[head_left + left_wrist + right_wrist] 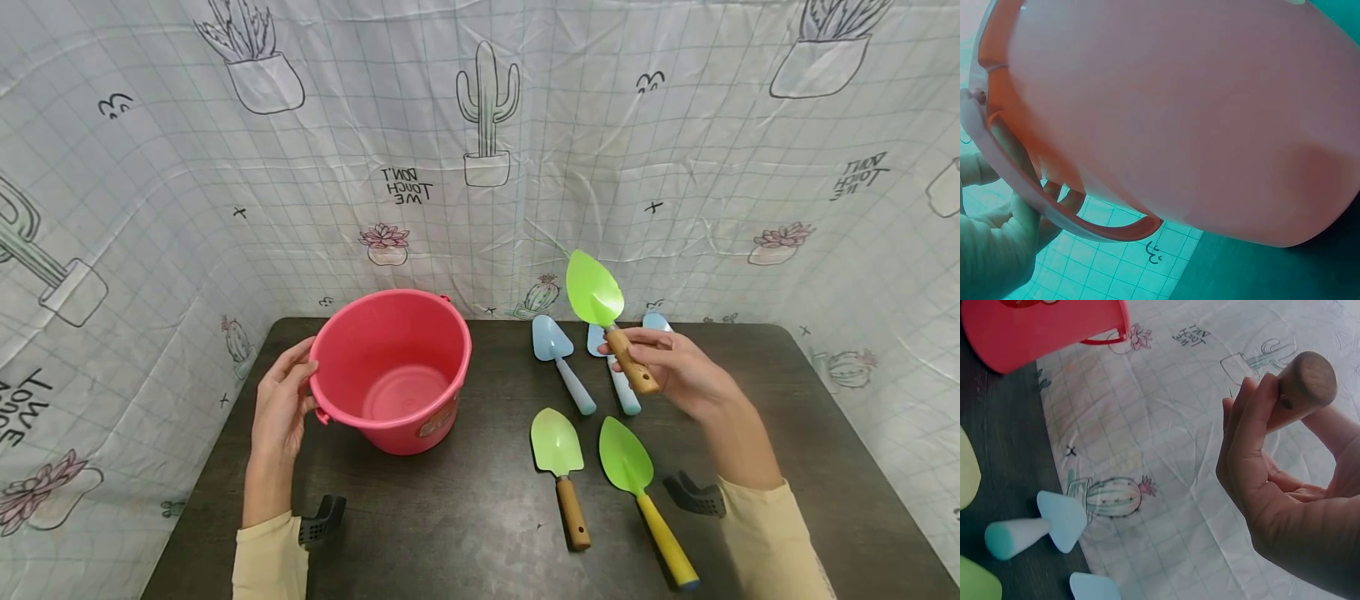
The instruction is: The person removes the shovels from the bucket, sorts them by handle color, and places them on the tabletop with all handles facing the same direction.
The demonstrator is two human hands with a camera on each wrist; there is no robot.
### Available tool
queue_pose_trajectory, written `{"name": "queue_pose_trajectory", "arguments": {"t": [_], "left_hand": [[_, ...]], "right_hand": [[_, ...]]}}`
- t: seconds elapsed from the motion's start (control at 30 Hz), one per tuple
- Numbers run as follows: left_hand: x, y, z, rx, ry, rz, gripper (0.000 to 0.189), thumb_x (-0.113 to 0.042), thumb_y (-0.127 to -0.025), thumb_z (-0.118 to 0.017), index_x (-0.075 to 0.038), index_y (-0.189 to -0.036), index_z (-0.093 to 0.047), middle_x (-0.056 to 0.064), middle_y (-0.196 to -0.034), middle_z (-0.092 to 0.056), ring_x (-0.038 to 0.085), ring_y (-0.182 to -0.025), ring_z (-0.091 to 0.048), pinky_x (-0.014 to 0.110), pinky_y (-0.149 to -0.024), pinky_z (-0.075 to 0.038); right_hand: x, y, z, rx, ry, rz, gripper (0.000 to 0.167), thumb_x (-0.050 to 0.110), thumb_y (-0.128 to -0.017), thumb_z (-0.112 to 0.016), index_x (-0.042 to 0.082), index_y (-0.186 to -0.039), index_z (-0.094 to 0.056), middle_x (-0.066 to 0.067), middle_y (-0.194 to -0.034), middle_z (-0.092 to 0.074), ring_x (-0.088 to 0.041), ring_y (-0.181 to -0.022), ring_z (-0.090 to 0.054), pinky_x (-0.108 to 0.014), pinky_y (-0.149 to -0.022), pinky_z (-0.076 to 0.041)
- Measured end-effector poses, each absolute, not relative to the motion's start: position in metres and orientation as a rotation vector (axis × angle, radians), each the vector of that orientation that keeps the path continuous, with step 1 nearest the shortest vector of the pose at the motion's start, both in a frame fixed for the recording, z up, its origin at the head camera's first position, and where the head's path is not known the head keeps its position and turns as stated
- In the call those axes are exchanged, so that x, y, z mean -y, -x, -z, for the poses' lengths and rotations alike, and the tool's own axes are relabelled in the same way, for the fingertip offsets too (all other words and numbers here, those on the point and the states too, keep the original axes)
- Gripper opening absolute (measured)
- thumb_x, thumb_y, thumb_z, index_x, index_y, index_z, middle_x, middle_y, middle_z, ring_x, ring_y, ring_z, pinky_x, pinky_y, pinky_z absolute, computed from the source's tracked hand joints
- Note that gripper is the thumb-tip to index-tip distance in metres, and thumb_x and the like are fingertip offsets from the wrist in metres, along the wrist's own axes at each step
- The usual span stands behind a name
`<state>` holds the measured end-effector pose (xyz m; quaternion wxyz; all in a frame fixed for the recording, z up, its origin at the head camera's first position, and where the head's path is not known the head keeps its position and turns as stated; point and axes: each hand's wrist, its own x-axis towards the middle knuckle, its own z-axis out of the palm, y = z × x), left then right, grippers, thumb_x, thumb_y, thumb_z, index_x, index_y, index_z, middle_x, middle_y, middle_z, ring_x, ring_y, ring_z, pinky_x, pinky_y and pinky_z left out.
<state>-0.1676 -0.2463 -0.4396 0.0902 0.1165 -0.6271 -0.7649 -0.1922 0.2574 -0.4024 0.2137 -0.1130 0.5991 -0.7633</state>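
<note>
My left hand [279, 400] grips the rim of a pink bucket [435, 427] at its left side, fingers outside near the handle mount. In the left wrist view the bucket's wall [1166, 119] fills most of the frame, and its curved handle [1100, 232] crosses in front of the fingers. My right hand [686, 375] holds a green garden trowel [594, 290] by its wooden handle, raised above the table with the blade pointing up and away. Only the handle's end [1319, 378] shows in the right wrist view, pinched between thumb and fingers.
On the dark table [465, 533] lie a light green trowel [557, 442] with a wooden handle and a green trowel [626, 454] with a yellow handle. Behind are blue trowels [551, 340], partly covered by my right hand. A cactus-print cloth [562, 150] hangs around the table.
</note>
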Motion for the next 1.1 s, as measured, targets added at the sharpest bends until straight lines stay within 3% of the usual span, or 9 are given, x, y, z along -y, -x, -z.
{"name": "queue_pose_trajectory", "arguments": {"t": [0.2,0.73,1.1], "left_hand": [[0.246,0.167,0.439,1.856,-0.348,2.281,0.041,-0.010,-0.106,-0.053,-0.005,-0.147,-0.053,0.006,-0.127,-0.061,0.011,-0.088,-0.071,0.016,-0.061,-0.058],[0.246,0.167,0.440,1.851,-0.361,2.275,0.040,-0.010,-0.106,-0.053,-0.006,-0.146,-0.054,0.005,-0.125,-0.062,0.011,-0.087,-0.072,0.016,-0.061,-0.058],[0.246,0.167,0.441,1.864,-0.358,2.259,0.041,-0.011,-0.106,-0.053,-0.006,-0.147,-0.054,0.005,-0.127,-0.062,0.013,-0.091,-0.072,0.018,-0.065,-0.059]], "right_hand": [[-0.270,0.189,0.409,-1.670,0.255,2.126,0.030,-0.001,-0.107,-0.049,0.013,-0.122,-0.070,-0.008,-0.116,-0.072,-0.018,-0.097,-0.072,-0.030,-0.079,-0.061],[-0.296,0.181,0.426,-1.692,0.346,2.056,0.035,0.001,-0.109,-0.043,0.016,-0.125,-0.071,-0.002,-0.121,-0.073,-0.016,-0.105,-0.070,-0.025,-0.074,-0.057],[-0.313,0.173,0.440,-1.729,0.315,2.003,0.039,0.000,-0.109,-0.043,0.019,-0.126,-0.072,0.001,-0.121,-0.073,-0.015,-0.103,-0.070,-0.030,-0.078,-0.060]]}}
